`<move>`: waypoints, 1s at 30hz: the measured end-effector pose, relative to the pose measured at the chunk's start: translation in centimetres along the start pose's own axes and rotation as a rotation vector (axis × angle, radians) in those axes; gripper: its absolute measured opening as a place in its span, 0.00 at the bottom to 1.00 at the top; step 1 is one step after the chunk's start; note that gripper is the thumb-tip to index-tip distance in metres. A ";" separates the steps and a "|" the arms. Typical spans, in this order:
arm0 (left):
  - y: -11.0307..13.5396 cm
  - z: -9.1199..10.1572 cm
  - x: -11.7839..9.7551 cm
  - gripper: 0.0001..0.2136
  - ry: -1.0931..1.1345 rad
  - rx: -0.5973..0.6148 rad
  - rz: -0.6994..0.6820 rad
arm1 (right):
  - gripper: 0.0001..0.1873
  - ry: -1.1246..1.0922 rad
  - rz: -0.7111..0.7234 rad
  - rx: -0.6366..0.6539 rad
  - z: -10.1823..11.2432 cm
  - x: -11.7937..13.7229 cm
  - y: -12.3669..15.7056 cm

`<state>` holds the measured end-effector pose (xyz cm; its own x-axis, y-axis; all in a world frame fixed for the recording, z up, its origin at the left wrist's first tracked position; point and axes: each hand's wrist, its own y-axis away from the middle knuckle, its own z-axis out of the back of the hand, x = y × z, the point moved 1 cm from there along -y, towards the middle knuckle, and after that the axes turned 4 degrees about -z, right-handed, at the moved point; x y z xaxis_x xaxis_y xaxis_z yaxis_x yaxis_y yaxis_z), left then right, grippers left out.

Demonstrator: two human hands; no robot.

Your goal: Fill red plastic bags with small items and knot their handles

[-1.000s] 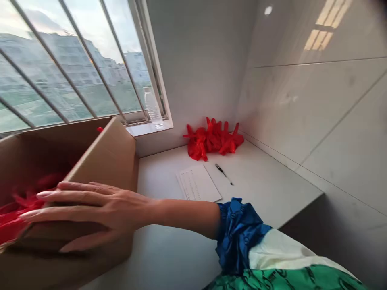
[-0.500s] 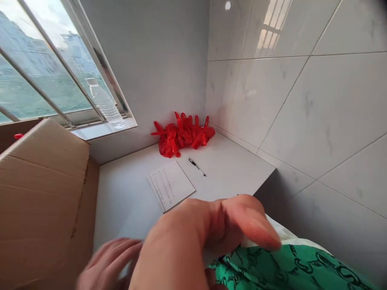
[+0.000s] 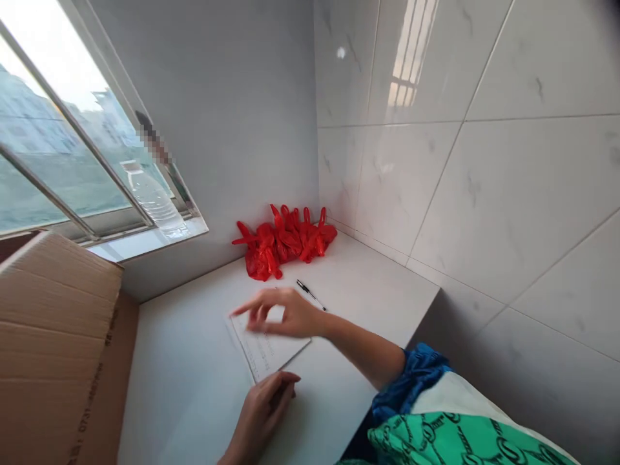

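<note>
My right hand (image 3: 285, 313) hovers just over a white sheet of paper (image 3: 268, 354) on the pale counter (image 3: 194, 361). Its fingers are stretched out towards the left and hold nothing. My left hand (image 3: 264, 410) lies low on the counter at the sheet's near corner, fingertips touching the paper's edge, nothing in it. A black pen (image 3: 310, 294) lies just beyond my right hand. A heap of red plastic bags (image 3: 283, 242) sits in the far corner against the walls.
A big open cardboard box (image 3: 53, 349) stands at the left of the counter. A clear water bottle (image 3: 155, 197) is on the sill of the barred window (image 3: 48, 168). A tiled wall (image 3: 460, 194) closes the right side, where the counter ends (image 3: 416, 323).
My right hand left the cardboard box and swung right across the view to the sheet of paper. My left hand came to rest at the sheet's near corner. The view turned right.
</note>
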<state>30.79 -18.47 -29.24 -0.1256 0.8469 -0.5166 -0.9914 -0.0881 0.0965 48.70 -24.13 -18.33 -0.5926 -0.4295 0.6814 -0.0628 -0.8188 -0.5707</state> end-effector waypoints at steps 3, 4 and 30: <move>-0.2 0.1 1.5 0.17 0.160 -0.160 0.016 | 0.11 0.217 -0.575 -0.538 4.3 -8.0 -1.9; -0.2 -0.1 1.7 0.15 0.196 -0.184 0.014 | 0.12 0.250 -0.666 -0.623 5.7 -10.1 -2.1; 2.0 3.9 4.8 0.15 0.646 -0.748 0.118 | 0.11 -0.965 -0.724 -0.296 5.1 -13.0 -0.1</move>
<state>28.30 -12.51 -28.21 -0.0003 0.3824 -0.9240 -0.7111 -0.6498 -0.2687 60.52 -20.43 -24.78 0.4784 -0.1219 0.8696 -0.3821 -0.9206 0.0811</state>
